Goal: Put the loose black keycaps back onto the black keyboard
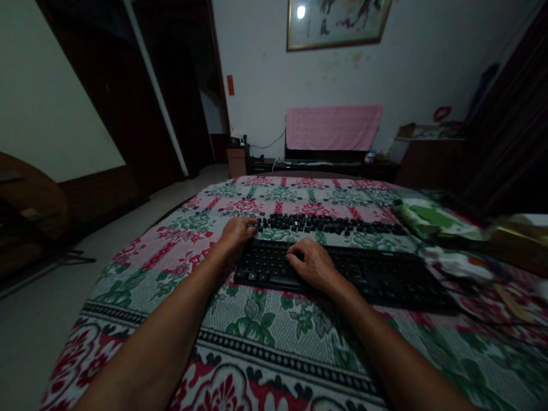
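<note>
Lying beyond the keyboard (pixel 385 277), loose keys (pixel 317 222), green packet (pixel 432 220), left hand (pixel 237 233) beside keys, right hand (pixel 314 262) over keyboard, fingers bent, hold unclear

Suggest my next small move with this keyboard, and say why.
I'd probably bring one of the loose keys to the keyboard with the left hand: it is at their row's left end, the right hand is over the keyboard, and many key spots look bare.
</note>
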Available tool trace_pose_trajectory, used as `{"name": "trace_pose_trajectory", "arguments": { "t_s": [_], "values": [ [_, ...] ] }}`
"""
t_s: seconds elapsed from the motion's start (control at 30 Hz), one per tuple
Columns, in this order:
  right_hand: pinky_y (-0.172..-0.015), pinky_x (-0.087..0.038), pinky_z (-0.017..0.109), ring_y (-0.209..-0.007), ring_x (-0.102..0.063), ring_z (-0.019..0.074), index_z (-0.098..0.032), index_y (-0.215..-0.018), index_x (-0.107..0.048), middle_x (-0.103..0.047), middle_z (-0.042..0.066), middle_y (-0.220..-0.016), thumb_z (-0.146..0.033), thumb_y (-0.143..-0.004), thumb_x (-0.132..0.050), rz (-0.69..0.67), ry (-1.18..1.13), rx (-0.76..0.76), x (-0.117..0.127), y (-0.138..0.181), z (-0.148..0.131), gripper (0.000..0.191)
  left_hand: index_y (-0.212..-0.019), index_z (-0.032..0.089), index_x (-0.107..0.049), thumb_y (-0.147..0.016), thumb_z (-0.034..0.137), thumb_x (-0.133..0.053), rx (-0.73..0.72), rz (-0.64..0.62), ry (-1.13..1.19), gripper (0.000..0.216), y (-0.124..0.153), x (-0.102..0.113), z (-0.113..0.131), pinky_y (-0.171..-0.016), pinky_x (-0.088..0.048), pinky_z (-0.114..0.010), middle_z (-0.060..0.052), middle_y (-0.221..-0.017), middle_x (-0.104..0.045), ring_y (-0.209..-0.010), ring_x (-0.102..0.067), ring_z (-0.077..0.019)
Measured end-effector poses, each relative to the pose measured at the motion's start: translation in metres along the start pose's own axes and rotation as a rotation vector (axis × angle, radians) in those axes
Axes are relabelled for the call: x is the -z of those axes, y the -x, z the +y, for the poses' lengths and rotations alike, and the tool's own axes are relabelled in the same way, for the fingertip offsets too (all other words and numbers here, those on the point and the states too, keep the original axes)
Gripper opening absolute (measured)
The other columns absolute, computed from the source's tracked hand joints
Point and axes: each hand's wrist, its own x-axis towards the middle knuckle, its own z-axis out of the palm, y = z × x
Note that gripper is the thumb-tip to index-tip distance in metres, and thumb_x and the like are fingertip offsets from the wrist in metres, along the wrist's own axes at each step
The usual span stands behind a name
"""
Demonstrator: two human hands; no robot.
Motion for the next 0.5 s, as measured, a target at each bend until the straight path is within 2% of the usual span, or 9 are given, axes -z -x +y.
{"name": "trace_pose_trajectory", "arguments": {
  "t_s": [0.23, 0.5],
  "values": [
    [-0.071, -0.034, 0.025, -0.079, -0.048, 0.0143, -0.019, -0.077, -0.060, -0.055, 0.005, -0.082, -0.030, -0.073, -0.046, -0.013, 0.022, -0.003, 0.001, 0.002, -0.001, 0.019, -0.101, 0.034, -0.057, -0.069, 0.033, -0.045, 0.020, -0.124, -0.254, 0.034, -0.014, -0.004, 0.018, -0.072, -0.041, -0.027, -0.001, -0.096, -0.062, -0.089, -0.054, -0.0202],
    [-0.070, -0.034, 0.025, -0.079, -0.048, 0.0138, -0.020, -0.078, -0.060, -0.054, 0.004, -0.082, -0.030, -0.074, -0.045, -0.029, 0.037, -0.007, 0.001, 0.001, 0.000, 0.019, -0.105, 0.034, -0.054, -0.069, 0.031, -0.042, -0.037, -0.186, -0.362, 0.038, -0.021, -0.009, 0.018, -0.067, -0.042, -0.028, -0.003, -0.092, -0.062, -0.084, -0.056, -0.0220]
  ]
}}
